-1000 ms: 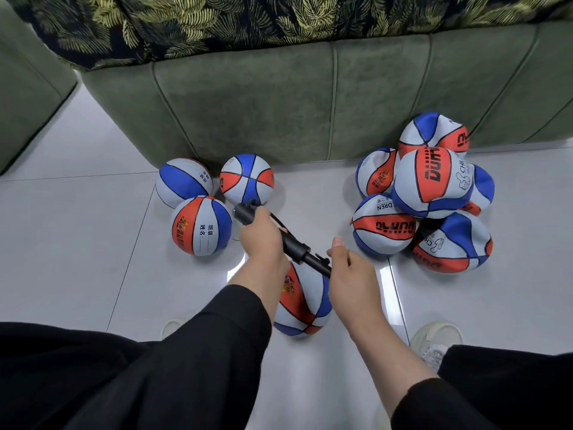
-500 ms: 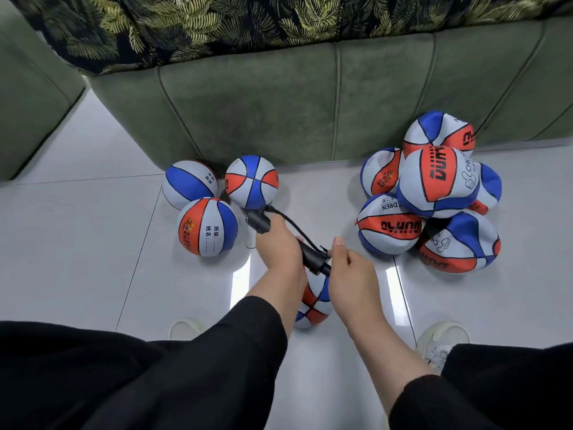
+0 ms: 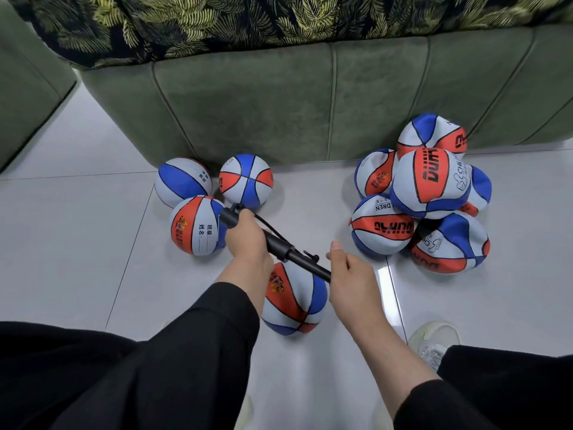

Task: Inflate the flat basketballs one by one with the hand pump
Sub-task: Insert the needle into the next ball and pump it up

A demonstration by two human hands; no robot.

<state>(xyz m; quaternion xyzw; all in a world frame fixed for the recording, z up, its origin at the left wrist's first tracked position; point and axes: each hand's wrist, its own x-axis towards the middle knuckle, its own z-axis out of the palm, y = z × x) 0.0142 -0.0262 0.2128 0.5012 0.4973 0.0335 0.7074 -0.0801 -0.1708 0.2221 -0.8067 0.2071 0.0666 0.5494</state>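
pump (image 3: 276, 243): black, left hand (image 3: 248, 243) wrapped round barrel, right hand (image 3: 350, 274) gripping handle end, handle itself hidden in the fist. ball (image 3: 294, 302): below and between hands, valve hidden. flat pile (image 3: 434, 193): beyond right hand. round balls (image 3: 198, 212): beyond left hand. since half a second ago: rod drawn out longer, hands further apart.

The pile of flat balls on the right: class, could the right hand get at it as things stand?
Probably yes. The pile of flat balls lies on bare floor beside the right hand, nothing between them, but that hand must first let go of the pump.
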